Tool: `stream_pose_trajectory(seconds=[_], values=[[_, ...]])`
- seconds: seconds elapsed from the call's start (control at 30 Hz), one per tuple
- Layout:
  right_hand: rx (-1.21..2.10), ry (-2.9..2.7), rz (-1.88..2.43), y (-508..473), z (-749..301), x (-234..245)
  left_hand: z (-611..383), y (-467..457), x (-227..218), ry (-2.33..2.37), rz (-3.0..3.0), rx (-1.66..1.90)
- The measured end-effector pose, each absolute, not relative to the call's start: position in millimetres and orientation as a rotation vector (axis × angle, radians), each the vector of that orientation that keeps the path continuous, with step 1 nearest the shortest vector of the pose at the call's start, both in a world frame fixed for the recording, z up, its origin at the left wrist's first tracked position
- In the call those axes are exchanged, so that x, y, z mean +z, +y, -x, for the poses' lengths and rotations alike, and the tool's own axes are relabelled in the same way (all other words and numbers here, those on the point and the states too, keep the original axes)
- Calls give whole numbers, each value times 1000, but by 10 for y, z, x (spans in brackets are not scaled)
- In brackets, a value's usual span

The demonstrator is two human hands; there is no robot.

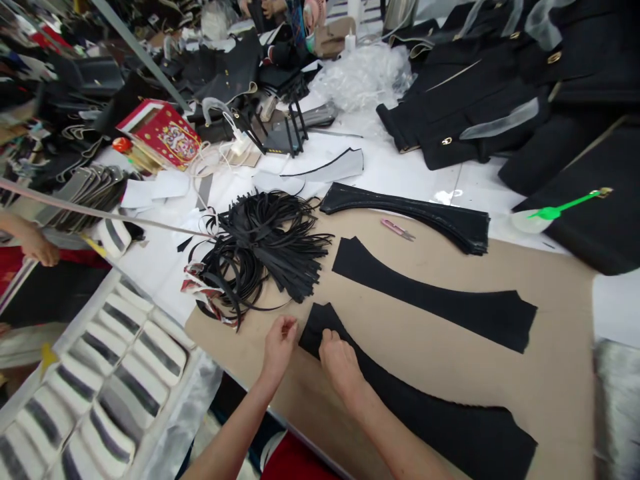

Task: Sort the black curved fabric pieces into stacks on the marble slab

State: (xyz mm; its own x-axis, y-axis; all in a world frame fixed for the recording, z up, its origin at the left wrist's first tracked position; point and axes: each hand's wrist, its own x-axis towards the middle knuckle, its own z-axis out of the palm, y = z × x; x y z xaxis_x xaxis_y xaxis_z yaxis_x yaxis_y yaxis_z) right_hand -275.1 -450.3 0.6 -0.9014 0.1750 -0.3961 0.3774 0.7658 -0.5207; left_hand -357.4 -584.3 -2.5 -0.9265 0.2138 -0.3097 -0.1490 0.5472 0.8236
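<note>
Beyond left hand [281, 341], black strips [273, 240].

bare forearms [243, 423] reaching forward and converging, left hand [280, 341] with fingers curled in toward the thumb, right hand [341, 361] near it but apart, back upward, fingers bent, tips pointing down

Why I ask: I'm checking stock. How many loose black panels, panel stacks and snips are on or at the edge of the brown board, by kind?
Loose black panels: 2
Panel stack: 1
Snips: 1
Total: 4, the stack counted as one
</note>
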Motion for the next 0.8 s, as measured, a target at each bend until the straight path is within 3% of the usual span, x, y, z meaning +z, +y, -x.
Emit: stream_pose_trajectory(seconds=[0.2,0.47,0.67,0.8], values=[[-1486,2514,-492,-4261,2525,-7,3475,-5759,80,2180,-131,1344],[-2222,2016,-899,-4016,2182,-151,3380,-5629,-104,2051,-143,1336],[-2555,1630,-1239,-3526,1549,-25,3318,-5547,-186,2212,-303,1160],[-2721,1305,-1763,-3034,645,126,3199,-5484,-125,2356,-453,941]])
